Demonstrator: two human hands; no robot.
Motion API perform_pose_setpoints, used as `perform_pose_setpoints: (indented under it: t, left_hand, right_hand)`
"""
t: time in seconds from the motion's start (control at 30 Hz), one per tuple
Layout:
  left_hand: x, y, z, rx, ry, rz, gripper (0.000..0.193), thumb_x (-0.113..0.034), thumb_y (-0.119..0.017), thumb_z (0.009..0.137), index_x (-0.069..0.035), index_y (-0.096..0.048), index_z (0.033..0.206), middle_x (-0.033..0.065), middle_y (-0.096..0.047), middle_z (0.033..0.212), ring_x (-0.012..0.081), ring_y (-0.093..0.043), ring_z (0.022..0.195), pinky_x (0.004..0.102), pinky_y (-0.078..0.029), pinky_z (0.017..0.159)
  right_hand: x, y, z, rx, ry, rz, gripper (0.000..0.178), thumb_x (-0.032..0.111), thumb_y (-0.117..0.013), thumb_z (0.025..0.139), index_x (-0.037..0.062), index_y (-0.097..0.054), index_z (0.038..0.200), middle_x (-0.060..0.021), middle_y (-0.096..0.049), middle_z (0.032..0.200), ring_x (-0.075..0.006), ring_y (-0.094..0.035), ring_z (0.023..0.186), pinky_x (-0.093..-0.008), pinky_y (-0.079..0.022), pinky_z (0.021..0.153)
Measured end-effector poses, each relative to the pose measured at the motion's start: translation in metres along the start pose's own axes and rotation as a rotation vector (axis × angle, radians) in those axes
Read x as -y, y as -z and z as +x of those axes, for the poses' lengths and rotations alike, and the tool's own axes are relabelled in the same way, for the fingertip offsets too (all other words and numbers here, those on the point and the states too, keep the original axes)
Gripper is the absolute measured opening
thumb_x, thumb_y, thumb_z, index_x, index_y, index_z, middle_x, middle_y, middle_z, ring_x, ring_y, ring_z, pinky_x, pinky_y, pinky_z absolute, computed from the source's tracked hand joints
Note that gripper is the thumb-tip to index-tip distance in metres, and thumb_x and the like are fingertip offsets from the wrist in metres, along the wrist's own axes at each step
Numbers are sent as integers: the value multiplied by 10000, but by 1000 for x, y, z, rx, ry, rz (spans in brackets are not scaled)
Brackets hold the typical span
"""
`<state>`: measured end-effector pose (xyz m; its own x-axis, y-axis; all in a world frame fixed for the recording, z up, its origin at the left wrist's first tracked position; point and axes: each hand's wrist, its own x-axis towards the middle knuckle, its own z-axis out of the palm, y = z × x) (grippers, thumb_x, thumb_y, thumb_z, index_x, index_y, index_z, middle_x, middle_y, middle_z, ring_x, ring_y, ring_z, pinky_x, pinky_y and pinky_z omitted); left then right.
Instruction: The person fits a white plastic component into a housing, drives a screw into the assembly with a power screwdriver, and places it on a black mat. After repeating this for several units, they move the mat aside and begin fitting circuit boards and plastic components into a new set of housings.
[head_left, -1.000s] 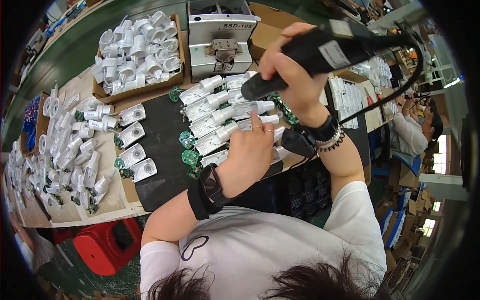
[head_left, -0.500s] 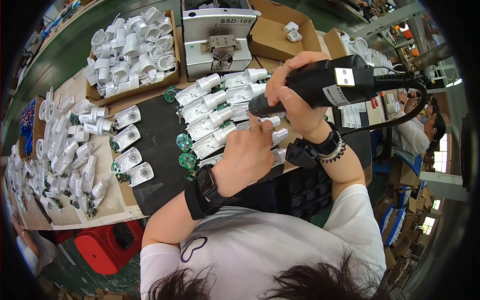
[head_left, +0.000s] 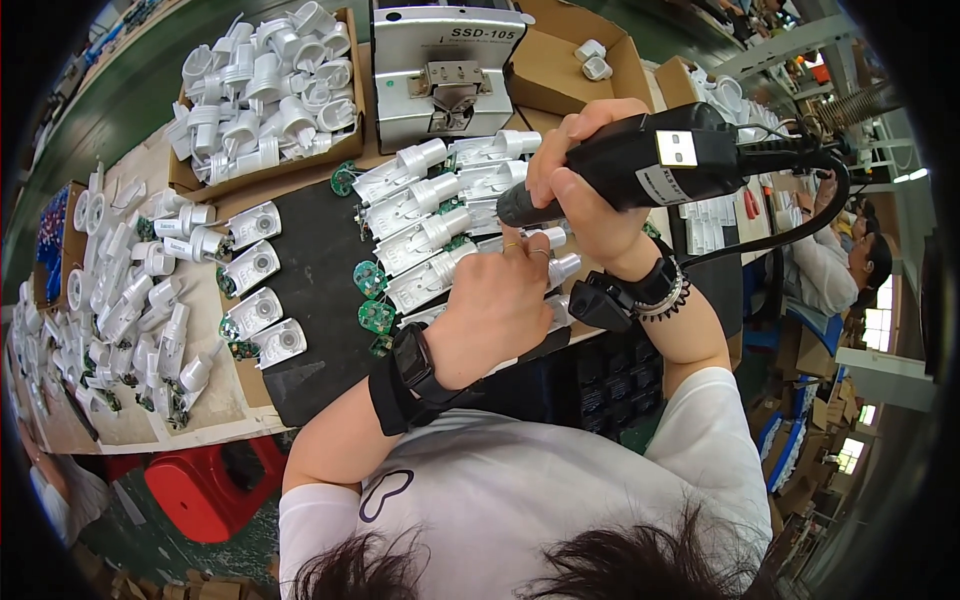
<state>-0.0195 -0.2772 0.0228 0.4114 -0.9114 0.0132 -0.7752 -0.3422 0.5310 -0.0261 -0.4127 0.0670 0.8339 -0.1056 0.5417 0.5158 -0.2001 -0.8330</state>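
The biggest change is on the right: a second ago the right hand (head_left: 590, 185) held the black screwdriver (head_left: 650, 165) higher and at a steeper slant, and now both have come down so the tool's nose sits over the white cases (head_left: 425, 235) on the mat (head_left: 325, 260). Over the last half second they have barely moved. Judging by that, the work has gone from bringing the tool over to using it on one case, though the bit cannot be made out. The right hand is wrapped firmly around the tool's body; the left hand (head_left: 497, 305) stays low over the rows, forefinger stretched to the tool's nose — its other fingers are curled from view, so I cannot tell whether they grip anything.

The table (head_left: 135, 420) is pale and flat, the mat a dull black sheet on it. Behind stands a boxy machine (head_left: 440, 60) of smooth metal; beside it, a brown cardboard box (head_left: 310, 167) is heaped with glossy white plastic cups (head_left: 265, 80). The screwdriver is a thick dark barrel with a cord (head_left: 835, 200) looping from its rear. The cases are long, shallow plastic shells with round necks, laid side by side in slanting rows. Smallest are the green boards (head_left: 376, 317) — rounded, dotted with parts, lying by the cases' left ends
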Motion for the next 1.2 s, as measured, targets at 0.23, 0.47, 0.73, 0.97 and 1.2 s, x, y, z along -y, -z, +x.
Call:
perform_pose_setpoints:
  t: [0.23,0.47,0.73,0.97,1.2]
  left_hand:
    - [3,-5,1,-9,-22,20,481,-164,-581,664,80,-489,1069,337,-575,997,317,-641,595,388,-495,498]
    - [0,-3,-4,-45,-23,3,478,-174,-594,670,83,-495,1060,385,-536,1092,316,-654,618,385,-506,511]
    - [-3,-2,-7,-106,16,5,487,-185,-581,693,75,-506,1097,376,-506,1174,334,-660,669,403,-525,558]
    - [-2,22,-13,-116,16,-51,378,-184,-563,773,62,-529,1057,340,-558,1108,326,-658,661,383,-517,549]
    - [9,18,-6,-118,-21,72,384,-199,-577,779,48,-516,1066,336,-562,1095,328,-659,687,391,-515,554]
  right_hand:
    - [-8,0,1,34,6,63,333,3,-569,793,70,-351,1035,-86,-509,662,-155,-503,555,-279,-448,550]
    - [-7,1,5,37,-19,89,342,34,-599,790,57,-376,1048,-82,-500,653,-165,-501,549,-292,-450,555]
    - [9,7,80,-157,157,149,347,29,-583,784,18,-422,1091,-86,-534,679,-168,-533,577,-309,-461,574]
    - [-24,-18,114,-290,110,97,229,-23,-638,770,-5,-529,971,-46,-586,672,-128,-566,537,-251,-453,505]
    - [-7,-18,77,-124,13,-41,313,28,-553,794,5,-438,1084,-97,-544,689,-164,-546,597,-320,-467,590]
